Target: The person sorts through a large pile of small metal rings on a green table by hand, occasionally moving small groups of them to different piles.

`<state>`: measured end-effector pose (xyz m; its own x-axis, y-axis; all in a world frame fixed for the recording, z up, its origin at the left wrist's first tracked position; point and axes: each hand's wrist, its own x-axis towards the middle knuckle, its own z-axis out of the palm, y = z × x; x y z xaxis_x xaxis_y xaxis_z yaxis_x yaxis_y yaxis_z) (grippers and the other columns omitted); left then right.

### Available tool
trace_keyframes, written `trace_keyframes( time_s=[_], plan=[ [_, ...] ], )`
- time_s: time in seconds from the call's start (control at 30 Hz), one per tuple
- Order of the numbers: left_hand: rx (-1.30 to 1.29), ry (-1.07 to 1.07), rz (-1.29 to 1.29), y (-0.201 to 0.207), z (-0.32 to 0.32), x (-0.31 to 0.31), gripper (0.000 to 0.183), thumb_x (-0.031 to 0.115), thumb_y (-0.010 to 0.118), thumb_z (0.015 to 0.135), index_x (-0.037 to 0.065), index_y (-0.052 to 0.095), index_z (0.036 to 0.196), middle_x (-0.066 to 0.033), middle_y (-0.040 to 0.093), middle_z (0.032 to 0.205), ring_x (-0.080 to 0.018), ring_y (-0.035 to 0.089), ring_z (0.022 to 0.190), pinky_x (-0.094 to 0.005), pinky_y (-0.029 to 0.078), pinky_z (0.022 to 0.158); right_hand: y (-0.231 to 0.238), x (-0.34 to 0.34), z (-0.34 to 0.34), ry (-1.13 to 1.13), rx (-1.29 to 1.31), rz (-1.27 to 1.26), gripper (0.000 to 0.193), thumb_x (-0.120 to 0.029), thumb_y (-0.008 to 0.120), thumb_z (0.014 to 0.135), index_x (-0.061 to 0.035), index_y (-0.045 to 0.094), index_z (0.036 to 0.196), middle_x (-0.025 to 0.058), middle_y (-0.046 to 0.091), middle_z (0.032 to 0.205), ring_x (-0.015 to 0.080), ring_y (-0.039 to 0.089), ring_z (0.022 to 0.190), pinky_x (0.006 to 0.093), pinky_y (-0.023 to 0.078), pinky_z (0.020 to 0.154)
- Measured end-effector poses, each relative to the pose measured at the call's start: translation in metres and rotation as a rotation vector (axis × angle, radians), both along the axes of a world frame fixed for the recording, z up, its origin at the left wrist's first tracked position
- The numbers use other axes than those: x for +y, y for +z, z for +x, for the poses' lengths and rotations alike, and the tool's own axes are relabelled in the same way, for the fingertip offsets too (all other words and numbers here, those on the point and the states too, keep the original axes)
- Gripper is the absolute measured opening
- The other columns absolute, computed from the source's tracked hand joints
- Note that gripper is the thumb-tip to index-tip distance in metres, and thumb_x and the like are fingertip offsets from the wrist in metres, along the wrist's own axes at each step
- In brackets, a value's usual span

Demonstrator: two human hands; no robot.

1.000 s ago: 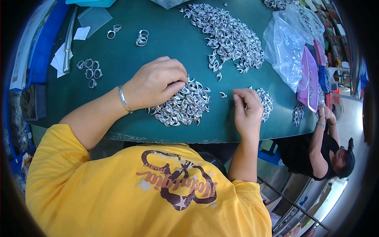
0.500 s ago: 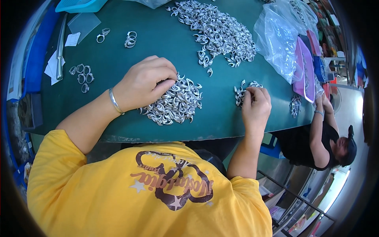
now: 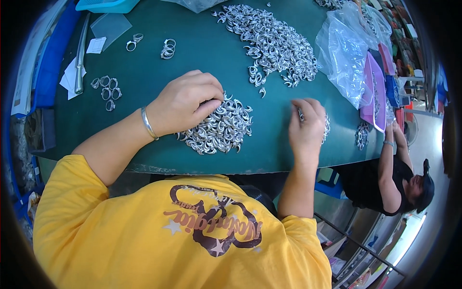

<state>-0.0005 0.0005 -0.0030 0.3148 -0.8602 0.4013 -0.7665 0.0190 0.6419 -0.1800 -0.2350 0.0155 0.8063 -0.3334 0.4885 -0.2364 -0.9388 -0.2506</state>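
My left hand (image 3: 185, 102) lies at the upper left edge of a heap of small silvery crescent-shaped metal pieces (image 3: 216, 129). Its fingers are curled and the thumb is drawn in; what they hold, if anything, is hidden. My right hand (image 3: 307, 126), slightly blurred, hovers over the left side of a smaller cluster of the same pieces (image 3: 327, 129) and covers most of it. Its fingers are bent toward the thumb, and I cannot make out what is between them. A much larger spread of crescents (image 3: 276, 41) lies farther back on the green table (image 3: 202, 53).
Several metal rings (image 3: 109, 91) lie at the left, near a metal rod (image 3: 81, 58) and paper slips (image 3: 70, 79). A clear plastic bag (image 3: 341, 58) and a pink tray (image 3: 373, 91) stand right. Beyond them, a co-worker's arms (image 3: 386, 159) reach toward the table.
My right hand has shifted a little left and its fingers have lifted off the small cluster. My left hand stays by its heap. The whole view has shifted slightly.
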Motion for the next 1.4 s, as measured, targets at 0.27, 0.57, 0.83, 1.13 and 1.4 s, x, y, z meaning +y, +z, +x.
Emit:
trace_keyframes(
  time_s=[0.27, 0.57, 0.83, 1.13, 1.4],
  plan=[
    [0.000, 0.004, -0.006, 0.000, 0.000, 0.001, 0.008, 0.005, 0.071, 0.086, 0.003, 0.071, 0.094, -0.0107, 0.069, 0.101, -0.0271, 0.065, 0.092, -0.0368, 0.052, 0.083, -0.008, 0.018, 0.026, 0.297, 0.092, 0.127, 0.022, 0.011, 0.065, 0.076, -0.0031, 0.069, 0.092, 0.0137, 0.066, 0.097, 0.0346, 0.063, 0.090, 0.0433, 0.051, 0.080],
    [-0.010, -0.003, 0.001, -0.001, 0.000, 0.000, 0.008, 0.005, 0.070, 0.087, 0.003, 0.071, 0.094, -0.0105, 0.069, 0.101, -0.0272, 0.065, 0.092, -0.0369, 0.051, 0.084, -0.012, 0.029, 0.022, 0.115, 0.024, 0.357, 0.009, -0.001, 0.073, 0.082, 0.0011, 0.068, 0.090, 0.0154, 0.066, 0.089, 0.0335, 0.065, 0.077, 0.0397, 0.053, 0.069],
    [-0.001, 0.005, 0.003, -0.001, 0.000, -0.001, 0.007, 0.005, 0.070, 0.087, 0.003, 0.071, 0.093, -0.0103, 0.069, 0.102, -0.0271, 0.065, 0.093, -0.0371, 0.051, 0.084, -0.014, 0.024, 0.018, 0.151, -0.021, 0.160, 0.012, -0.001, 0.075, 0.078, -0.0012, 0.068, 0.088, 0.0142, 0.065, 0.092, 0.0334, 0.064, 0.084, 0.0419, 0.052, 0.075],
    [0.003, 0.003, -0.010, -0.002, 0.000, 0.000, 0.007, 0.005, 0.071, 0.087, 0.003, 0.071, 0.093, -0.0098, 0.070, 0.102, -0.0273, 0.065, 0.092, -0.0368, 0.051, 0.084, -0.003, 0.021, 0.006, 0.153, 0.003, 0.334, 0.015, 0.008, 0.066, 0.082, 0.0001, 0.069, 0.094, 0.0172, 0.066, 0.094, 0.0329, 0.066, 0.079, 0.0375, 0.054, 0.070],
    [0.008, 0.005, 0.021, 0.002, 0.000, 0.000, 0.006, 0.005, 0.071, 0.087, 0.003, 0.071, 0.092, -0.0094, 0.070, 0.101, -0.0264, 0.065, 0.092, -0.0358, 0.051, 0.083, -0.007, 0.031, 0.007, 0.188, 0.027, 0.320, 0.009, 0.000, 0.071, 0.082, -0.0001, 0.069, 0.091, 0.0167, 0.066, 0.091, 0.0369, 0.065, 0.083, 0.0431, 0.054, 0.075]
  ],
)
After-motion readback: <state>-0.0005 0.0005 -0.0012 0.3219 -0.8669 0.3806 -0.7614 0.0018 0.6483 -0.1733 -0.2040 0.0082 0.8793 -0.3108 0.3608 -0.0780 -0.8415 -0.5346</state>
